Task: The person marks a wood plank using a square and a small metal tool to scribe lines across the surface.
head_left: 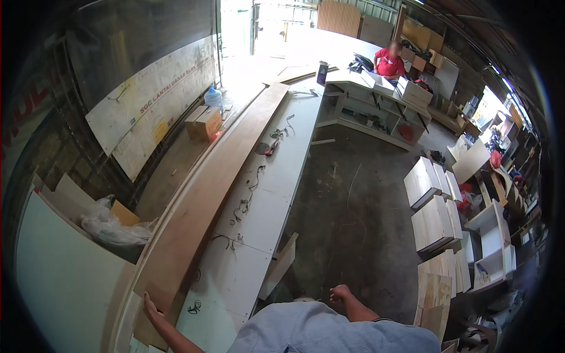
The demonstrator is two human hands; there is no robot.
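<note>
A long brown wooden board lies lengthwise on the left part of a long white counter. My left hand is at the board's near end, its fingers stretched against the corner there. My right hand hangs over the dark floor in front of my body, fingers curled in, with nothing visible in it. Along the counter top, several short dark cables stick up. Pliers with red handles lie farther along, beside a dark round disc.
A person in red is behind the far cabinet. Pale wooden boxes stand in a row on the right. At left are a cardboard box, a blue water jug and clear plastic wrap. A loose panel leans against the counter.
</note>
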